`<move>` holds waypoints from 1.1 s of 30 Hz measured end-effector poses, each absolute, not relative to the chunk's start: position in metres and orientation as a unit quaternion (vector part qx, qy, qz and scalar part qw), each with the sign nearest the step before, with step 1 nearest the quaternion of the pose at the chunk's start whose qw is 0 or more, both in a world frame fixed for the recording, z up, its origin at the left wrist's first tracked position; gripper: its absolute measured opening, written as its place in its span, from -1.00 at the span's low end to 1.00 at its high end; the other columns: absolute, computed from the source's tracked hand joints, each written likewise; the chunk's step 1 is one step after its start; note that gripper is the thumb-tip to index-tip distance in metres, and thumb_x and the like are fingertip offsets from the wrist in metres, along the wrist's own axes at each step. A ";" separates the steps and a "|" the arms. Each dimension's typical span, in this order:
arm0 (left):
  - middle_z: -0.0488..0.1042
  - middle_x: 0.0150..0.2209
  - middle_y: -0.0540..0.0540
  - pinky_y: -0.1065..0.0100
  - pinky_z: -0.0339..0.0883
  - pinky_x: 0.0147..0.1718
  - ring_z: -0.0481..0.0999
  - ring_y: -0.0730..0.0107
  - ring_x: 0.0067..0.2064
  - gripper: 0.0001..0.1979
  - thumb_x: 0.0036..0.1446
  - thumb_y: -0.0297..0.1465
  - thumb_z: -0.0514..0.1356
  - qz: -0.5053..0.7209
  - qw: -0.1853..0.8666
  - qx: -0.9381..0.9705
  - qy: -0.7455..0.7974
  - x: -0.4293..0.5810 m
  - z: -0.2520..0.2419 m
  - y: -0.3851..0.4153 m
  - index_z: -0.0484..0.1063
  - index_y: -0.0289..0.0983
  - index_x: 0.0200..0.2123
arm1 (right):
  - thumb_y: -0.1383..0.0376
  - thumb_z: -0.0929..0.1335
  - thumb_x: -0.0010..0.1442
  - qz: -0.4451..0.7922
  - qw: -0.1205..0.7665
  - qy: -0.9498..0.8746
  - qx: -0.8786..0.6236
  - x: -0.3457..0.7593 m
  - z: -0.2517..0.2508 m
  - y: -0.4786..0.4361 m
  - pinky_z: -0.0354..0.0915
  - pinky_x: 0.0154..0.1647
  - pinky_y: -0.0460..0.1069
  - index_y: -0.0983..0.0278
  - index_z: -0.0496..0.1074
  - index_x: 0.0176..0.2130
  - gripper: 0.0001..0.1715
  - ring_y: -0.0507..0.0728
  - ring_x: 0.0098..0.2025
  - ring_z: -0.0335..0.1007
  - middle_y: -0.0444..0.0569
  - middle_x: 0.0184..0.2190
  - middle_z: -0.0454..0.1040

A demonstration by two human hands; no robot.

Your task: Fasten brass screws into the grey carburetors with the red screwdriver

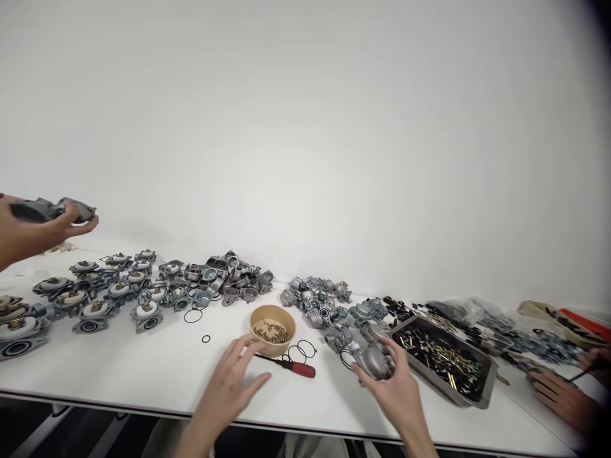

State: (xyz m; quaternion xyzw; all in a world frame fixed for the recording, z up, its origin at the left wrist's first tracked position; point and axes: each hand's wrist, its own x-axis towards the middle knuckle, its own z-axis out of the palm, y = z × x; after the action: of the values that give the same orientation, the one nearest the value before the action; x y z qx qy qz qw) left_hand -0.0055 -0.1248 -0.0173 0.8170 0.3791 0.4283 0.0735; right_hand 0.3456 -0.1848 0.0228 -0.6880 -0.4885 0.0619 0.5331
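My left hand (233,375) hovers at the near left side of a tan bowl (271,314), thumb and fingers apart and holding nothing. Small brass-coloured screws (273,334) lie inside the bowl. Just in front of it rests a screwdriver (301,369) with a red handle, its shaft pointing toward my left fingers. My right hand (397,385) grips a grey metal carburetor (375,361) low over the table, fingers around its rounded bowl; part of it is hidden by the hand. Black rubber rings (308,348) lie between the screwdriver and the metal parts.
Carburetor bodies with white floats (98,310) stand in rows at left. Piles of metal castings (233,277) line the wall. A metal tray (465,401) of small parts sits at right. A co-worker's hand holds a carburetor at far left; other hands work at far right.
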 end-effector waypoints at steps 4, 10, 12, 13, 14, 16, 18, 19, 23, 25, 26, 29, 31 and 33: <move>0.52 0.09 -0.16 0.03 0.50 0.07 0.55 -0.01 0.14 -0.75 0.34 -0.25 0.21 0.415 0.007 0.796 0.440 -0.060 -0.048 -0.097 0.48 -0.07 0.06 | -0.07 0.47 -0.04 -0.028 0.408 -0.481 -0.776 0.413 0.014 -0.173 0.46 -0.23 0.16 0.18 0.32 0.17 -0.14 0.41 -0.20 0.62 0.06 -0.23 0.64; 0.58 0.03 -0.11 0.13 0.43 -0.03 0.57 0.08 0.06 -0.78 0.35 -0.26 0.18 0.353 -0.016 0.815 0.460 -0.065 -0.066 -0.099 0.49 -0.07 0.02 | -0.09 0.39 -0.06 -0.064 0.348 -0.471 -0.808 0.451 -0.006 -0.157 0.43 -0.16 0.16 0.28 0.32 0.20 -0.08 0.46 -0.09 0.59 0.19 -0.11 0.62; 0.59 0.01 -0.09 0.14 0.40 -0.03 0.57 0.11 0.04 -0.80 0.36 -0.27 0.16 0.346 -0.011 0.815 0.465 -0.062 -0.061 -0.103 0.50 -0.07 0.00 | -0.10 0.38 -0.05 -0.065 0.351 -0.472 -0.806 0.455 -0.009 -0.154 0.43 -0.14 0.17 0.30 0.31 0.21 -0.06 0.46 -0.09 0.59 0.20 -0.10 0.62; 0.59 0.01 -0.09 0.14 0.40 -0.02 0.57 0.11 0.04 -0.80 0.36 -0.26 0.16 0.344 -0.006 0.814 0.468 -0.061 -0.059 -0.104 0.50 -0.07 -0.01 | -0.11 0.37 -0.04 -0.066 0.355 -0.475 -0.803 0.457 -0.011 -0.152 0.43 -0.14 0.17 0.31 0.30 0.23 -0.04 0.46 -0.10 0.60 0.20 -0.10 0.62; 0.59 0.01 -0.09 0.14 0.39 -0.02 0.57 0.12 0.04 -0.80 0.36 -0.26 0.16 0.343 -0.001 0.813 0.470 -0.061 -0.057 -0.104 0.50 -0.07 -0.01 | -0.12 0.37 -0.04 -0.066 0.357 -0.480 -0.799 0.459 -0.012 -0.151 0.43 -0.14 0.17 0.32 0.29 0.24 -0.02 0.46 -0.10 0.60 0.21 -0.10 0.62; 0.59 0.00 -0.08 0.16 0.39 -0.03 0.57 0.12 0.03 -0.81 0.35 -0.26 0.16 0.343 0.008 0.813 0.471 -0.061 -0.054 -0.105 0.51 -0.06 -0.03 | -0.14 0.37 -0.03 -0.068 0.357 -0.490 -0.792 0.463 -0.013 -0.147 0.44 -0.14 0.19 0.34 0.27 0.27 0.02 0.46 -0.10 0.60 0.23 -0.09 0.62; 0.60 -0.01 -0.07 0.17 0.39 -0.05 0.57 0.12 0.03 -0.81 0.34 -0.27 0.17 0.349 0.013 0.811 0.470 -0.061 -0.052 -0.105 0.53 -0.06 -0.04 | -0.14 0.38 -0.02 -0.067 0.355 -0.501 -0.786 0.464 -0.015 -0.145 0.43 -0.12 0.19 0.36 0.26 0.28 0.04 0.47 -0.08 0.59 0.25 -0.06 0.61; 0.60 -0.02 -0.06 0.18 0.40 -0.06 0.57 0.12 0.02 -0.81 0.33 -0.27 0.17 0.351 0.016 0.809 0.470 -0.062 -0.051 -0.105 0.53 -0.05 -0.05 | -0.14 0.38 0.00 -0.069 0.354 -0.505 -0.784 0.464 -0.015 -0.145 0.43 -0.10 0.19 0.36 0.25 0.29 0.04 0.47 -0.05 0.59 0.26 -0.03 0.61; 0.59 -0.01 -0.05 0.16 0.40 -0.05 0.57 0.12 0.03 -0.82 0.34 -0.25 0.16 0.344 0.035 0.805 0.483 -0.061 -0.050 -0.106 0.52 -0.04 -0.06 | -0.20 0.36 0.08 -0.073 0.337 -0.503 -0.793 0.459 -0.015 -0.147 0.43 -0.09 0.18 0.29 0.18 0.37 0.06 0.48 0.07 0.54 0.26 0.11 0.55; 0.58 0.00 -0.04 0.13 0.39 -0.03 0.56 0.11 0.04 -0.82 0.35 -0.25 0.15 0.337 0.046 0.805 0.487 -0.060 -0.049 -0.107 0.51 -0.04 -0.05 | -0.24 0.35 0.10 -0.072 0.330 -0.500 -0.797 0.457 -0.014 -0.148 0.43 -0.07 0.20 0.26 0.16 0.39 0.09 0.49 0.13 0.51 0.25 0.18 0.50; 0.58 0.01 -0.04 0.12 0.38 -0.02 0.55 0.11 0.05 -0.82 0.35 -0.26 0.15 0.334 0.050 0.805 0.488 -0.060 -0.049 -0.107 0.50 -0.04 -0.04 | -0.27 0.34 0.10 -0.071 0.330 -0.502 -0.796 0.456 -0.014 -0.149 0.43 -0.05 0.20 0.25 0.15 0.40 0.11 0.49 0.16 0.48 0.25 0.22 0.47; 0.58 0.01 -0.04 0.12 0.37 -0.01 0.55 0.11 0.07 -0.83 0.35 -0.27 0.16 0.334 0.051 0.805 0.487 -0.060 -0.051 -0.106 0.50 -0.05 -0.05 | -0.34 0.33 0.09 -0.071 0.334 -0.503 -0.794 0.454 -0.011 -0.151 0.42 0.01 0.24 0.24 0.15 0.41 0.16 0.50 0.24 0.41 0.26 0.31 0.37; 0.58 0.01 -0.06 0.12 0.37 -0.01 0.55 0.11 0.07 -0.83 0.35 -0.27 0.16 0.338 0.046 0.805 0.485 -0.060 -0.052 -0.106 0.50 -0.06 -0.05 | -0.36 0.32 0.08 -0.080 0.336 -0.492 -0.799 0.452 -0.008 -0.153 0.42 0.02 0.26 0.25 0.17 0.41 0.18 0.51 0.23 0.40 0.28 0.30 0.36; 0.59 0.00 -0.07 0.13 0.38 -0.02 0.55 0.11 0.06 -0.83 0.35 -0.28 0.16 0.344 0.039 0.805 0.482 -0.061 -0.053 -0.106 0.50 -0.06 -0.05 | -0.38 0.31 0.08 -0.127 0.350 -0.480 -0.794 0.446 -0.004 -0.158 0.41 0.04 0.30 0.28 0.26 0.36 0.15 0.54 0.22 0.40 0.32 0.25 0.39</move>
State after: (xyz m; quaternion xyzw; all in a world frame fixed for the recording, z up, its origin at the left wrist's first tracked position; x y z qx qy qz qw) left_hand -0.0611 -0.1061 -0.0531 0.8051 0.4816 0.3440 0.0394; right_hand 0.4461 -0.1575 -0.0039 -0.7943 -0.4803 -0.1271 0.3496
